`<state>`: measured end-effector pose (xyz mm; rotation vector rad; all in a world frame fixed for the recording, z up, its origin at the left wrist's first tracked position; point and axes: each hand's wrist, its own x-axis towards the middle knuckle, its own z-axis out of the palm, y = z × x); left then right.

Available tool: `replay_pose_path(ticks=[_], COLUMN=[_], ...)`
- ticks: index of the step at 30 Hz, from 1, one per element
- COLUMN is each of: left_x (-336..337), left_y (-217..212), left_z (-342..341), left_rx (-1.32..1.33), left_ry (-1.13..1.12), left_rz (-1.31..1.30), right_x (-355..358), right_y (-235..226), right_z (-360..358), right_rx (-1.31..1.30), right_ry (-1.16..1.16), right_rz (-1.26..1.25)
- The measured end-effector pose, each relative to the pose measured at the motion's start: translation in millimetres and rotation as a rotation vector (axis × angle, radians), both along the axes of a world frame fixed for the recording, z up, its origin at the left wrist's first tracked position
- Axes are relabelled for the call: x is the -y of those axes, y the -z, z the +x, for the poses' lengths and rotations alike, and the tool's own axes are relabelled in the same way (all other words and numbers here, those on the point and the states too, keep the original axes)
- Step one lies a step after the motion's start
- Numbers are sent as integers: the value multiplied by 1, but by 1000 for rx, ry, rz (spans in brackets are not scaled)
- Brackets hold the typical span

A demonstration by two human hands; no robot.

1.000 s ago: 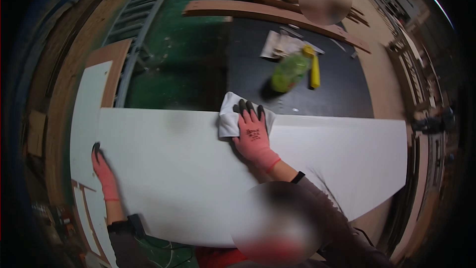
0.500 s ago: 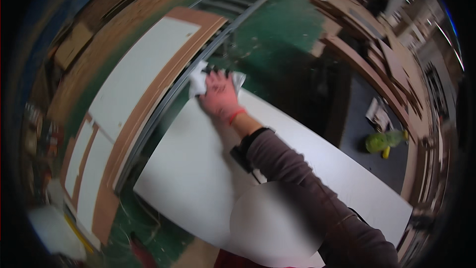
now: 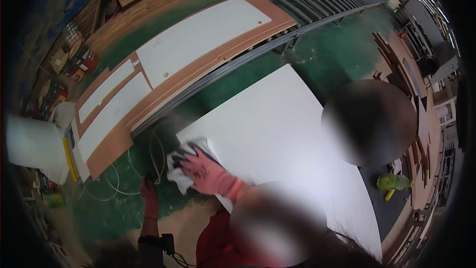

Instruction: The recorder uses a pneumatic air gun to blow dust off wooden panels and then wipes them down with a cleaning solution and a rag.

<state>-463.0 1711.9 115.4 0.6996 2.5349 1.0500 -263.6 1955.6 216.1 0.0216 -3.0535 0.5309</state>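
A large white panel (image 3: 267, 114) lies in front of me. At its near left edge, my right hand (image 3: 203, 171), in a pink glove with dark fingertips, holds a crumpled white cloth (image 3: 179, 179) against the panel's corner. The cloth hangs partly past the edge. My left hand (image 3: 149, 201), gloved in the same pink, hangs low over the green floor to the left, apart from the panel. It is seen narrow and its fingers do not show clearly. A blurred round patch covers my right forearm.
Brown boards with white panels (image 3: 198, 44) rest on a roller conveyor (image 3: 327, 2) beyond. A green spray bottle (image 3: 391, 182) lies on a dark surface at right. Loose hoses (image 3: 116, 188) trail over the floor, and a white bucket (image 3: 37, 141) stands at far left.
My right hand with the cloth has gone from the panel's far corner to its near left edge. My left hand has come into view, and the view has turned.
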Motion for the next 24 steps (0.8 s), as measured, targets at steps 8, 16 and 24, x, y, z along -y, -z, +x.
replay_pose_path(ticks=[8, 16, 24], left_x=[-110, -214, -189], left_y=[-48, -124, -163], left_z=[16, 115, 381], left_rx=[-130, -434, 106], left_ry=[134, 717, 1317], left_rz=[91, 369, 265], right_x=[50, 123, 284], right_y=[-11, 23, -4], right_z=[94, 153, 351], right_rx=[-42, -881, -570], right_ry=[206, 490, 1115], right_rz=[-162, -453, -300])
